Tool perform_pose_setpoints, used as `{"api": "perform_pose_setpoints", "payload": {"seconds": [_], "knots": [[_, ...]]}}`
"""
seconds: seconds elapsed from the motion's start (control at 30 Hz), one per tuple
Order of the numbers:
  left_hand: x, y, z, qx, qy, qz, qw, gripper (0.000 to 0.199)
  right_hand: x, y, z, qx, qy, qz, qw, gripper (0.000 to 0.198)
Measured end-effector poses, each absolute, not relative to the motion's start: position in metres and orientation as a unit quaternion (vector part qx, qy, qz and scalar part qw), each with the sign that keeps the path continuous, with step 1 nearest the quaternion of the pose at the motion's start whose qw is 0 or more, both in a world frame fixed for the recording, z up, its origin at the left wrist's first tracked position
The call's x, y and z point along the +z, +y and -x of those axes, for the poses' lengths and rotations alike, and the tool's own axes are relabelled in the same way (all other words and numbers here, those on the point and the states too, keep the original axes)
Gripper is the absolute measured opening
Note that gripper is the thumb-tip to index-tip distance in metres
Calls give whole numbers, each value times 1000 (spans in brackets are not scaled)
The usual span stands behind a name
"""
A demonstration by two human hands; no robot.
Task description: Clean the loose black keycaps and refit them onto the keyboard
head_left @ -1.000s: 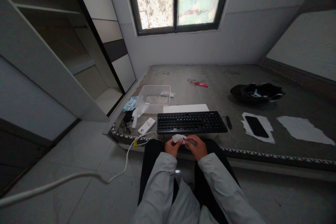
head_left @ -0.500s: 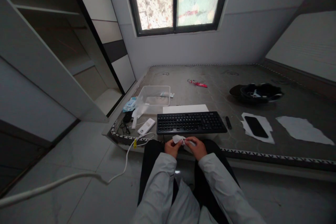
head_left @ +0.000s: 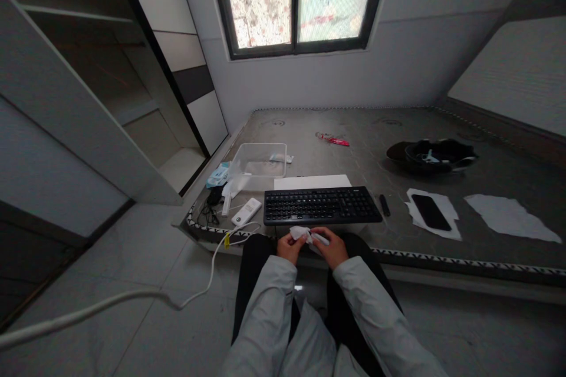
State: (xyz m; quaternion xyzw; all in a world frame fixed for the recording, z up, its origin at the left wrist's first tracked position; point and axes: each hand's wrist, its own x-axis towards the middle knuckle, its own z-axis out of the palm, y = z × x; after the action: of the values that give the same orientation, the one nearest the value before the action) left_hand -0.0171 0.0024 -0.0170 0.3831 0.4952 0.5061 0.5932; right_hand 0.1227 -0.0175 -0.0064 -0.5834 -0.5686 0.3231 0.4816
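Between my hands is a crumpled white tissue (head_left: 300, 232), held above my lap at the mattress edge. My left hand (head_left: 289, 249) pinches its left side. My right hand (head_left: 332, 247) has its fingers closed on the right side, where a white end sticks out; a small dark bit shows between the fingertips, too small to name. Just beyond the hands lies a black keyboard (head_left: 322, 206), with a white sheet (head_left: 312, 182) behind it. A white device (head_left: 246, 212) with a cable rests left of the keyboard, and a small black stick (head_left: 384, 205) lies to its right.
A clear plastic box (head_left: 259, 159) stands at the left beside a blue-white packet (head_left: 218, 174). On the right are a black phone (head_left: 431, 212) on white paper, another paper sheet (head_left: 513, 218) and a dark cap (head_left: 435, 156). A red item (head_left: 332, 139) lies farther back. A white cable (head_left: 194, 297) crosses left.
Both hands stay in nearly the same place with the tissue. The right fingers have shifted slightly, and a dark bit now shows between the fingertips.
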Motion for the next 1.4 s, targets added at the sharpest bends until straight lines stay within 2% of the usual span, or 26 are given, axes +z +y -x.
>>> {"api": "perform_pose_setpoints", "payload": {"seconds": [0.5,1.17,1.4], "knots": [[-14,1,16,473,517,-387,599,42,-1,-20,-121,315,-589,551,500,25],[-15,1,18,489,517,-376,593,37,-5,-19,-119,303,-604,599,430,27],[-19,3,19,506,513,-367,589,37,-10,-14,-123,276,-563,614,478,30]]}}
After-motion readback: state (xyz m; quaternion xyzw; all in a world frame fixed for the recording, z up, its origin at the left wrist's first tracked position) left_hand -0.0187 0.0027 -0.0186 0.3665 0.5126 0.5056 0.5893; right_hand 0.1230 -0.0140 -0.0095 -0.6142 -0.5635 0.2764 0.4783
